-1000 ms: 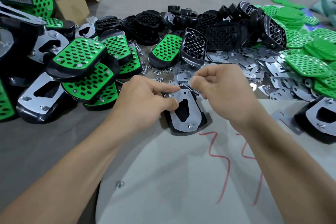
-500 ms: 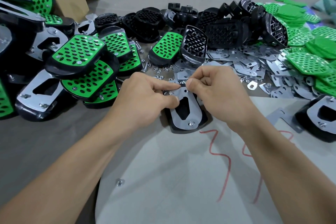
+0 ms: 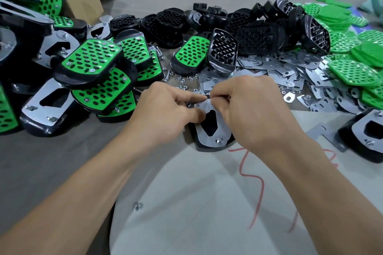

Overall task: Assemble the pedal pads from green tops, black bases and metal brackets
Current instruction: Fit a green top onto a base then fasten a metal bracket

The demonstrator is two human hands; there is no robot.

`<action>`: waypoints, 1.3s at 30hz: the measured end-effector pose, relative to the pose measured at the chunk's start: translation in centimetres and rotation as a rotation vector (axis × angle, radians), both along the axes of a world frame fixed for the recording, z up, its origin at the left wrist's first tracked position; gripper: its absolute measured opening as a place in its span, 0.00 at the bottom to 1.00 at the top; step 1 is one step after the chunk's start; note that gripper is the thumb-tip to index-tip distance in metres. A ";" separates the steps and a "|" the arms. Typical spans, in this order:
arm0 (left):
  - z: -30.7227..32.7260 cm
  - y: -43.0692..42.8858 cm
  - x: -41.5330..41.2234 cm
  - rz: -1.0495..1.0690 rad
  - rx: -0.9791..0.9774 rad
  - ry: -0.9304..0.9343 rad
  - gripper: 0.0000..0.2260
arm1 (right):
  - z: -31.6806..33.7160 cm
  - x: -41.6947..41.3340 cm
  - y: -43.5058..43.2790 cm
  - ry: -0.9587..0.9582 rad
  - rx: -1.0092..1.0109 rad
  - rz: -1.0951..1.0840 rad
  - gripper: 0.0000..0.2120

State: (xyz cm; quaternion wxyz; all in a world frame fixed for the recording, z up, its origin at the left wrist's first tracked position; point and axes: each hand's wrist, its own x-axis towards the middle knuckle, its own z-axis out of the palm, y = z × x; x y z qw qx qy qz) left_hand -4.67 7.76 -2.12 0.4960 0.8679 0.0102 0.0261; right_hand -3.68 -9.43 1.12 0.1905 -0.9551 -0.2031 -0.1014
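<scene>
View: our single head camera sits above the pedal pad [image 3: 213,136], on its near side.
Facing: we look forward and down across it.
Nearness: close; the pad lies mid-frame.

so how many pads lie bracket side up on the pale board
2: the centre pad under the left hand and right hand, and the right pad at the pale board's right edge. The arms may hide more.

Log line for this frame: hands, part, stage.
left hand: holds metal bracket far-left corner | right hand: pinches bracket far edge | bracket: on black base, near screw seated | stage: likely fastening far end
</scene>
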 end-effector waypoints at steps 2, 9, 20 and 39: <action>0.0 -0.1 0.0 0.006 -0.005 -0.002 0.14 | 0.1 0.0 -0.2 0.004 0.003 -0.003 0.05; 0.0 -0.2 -0.1 0.014 -0.019 0.022 0.16 | -0.3 0.4 -1.7 0.161 0.432 -0.115 0.12; 0.1 -0.2 -0.1 0.015 -0.027 0.034 0.15 | -0.8 1.3 -2.3 0.342 0.474 -0.146 0.07; -0.1 -0.3 0.1 0.035 -0.045 0.040 0.16 | -0.2 1.4 -2.5 0.176 0.429 -0.011 0.06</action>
